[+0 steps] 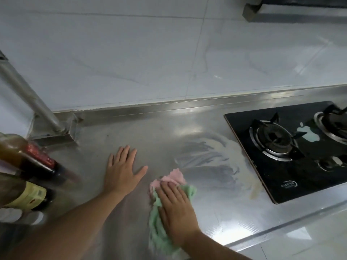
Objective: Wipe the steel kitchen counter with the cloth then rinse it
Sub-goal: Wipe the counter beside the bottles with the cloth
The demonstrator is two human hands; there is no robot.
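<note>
A pink and green cloth point(174, 178) lies on the steel counter point(154, 134) near its front edge. My right hand point(176, 209) presses flat on top of the cloth, covering most of its middle. My left hand point(122, 169) rests palm down on the bare steel just left of the cloth, fingers spread, holding nothing. A pale smear with wipe streaks point(212, 156) marks the counter between the cloth and the stove.
A black glass gas stove point(293, 152) with burners is set into the counter at the right. Sauce bottles point(32, 162) stand blurred at the left edge. A steel post on a base point(54, 136) rises at the back left. White tiled wall behind.
</note>
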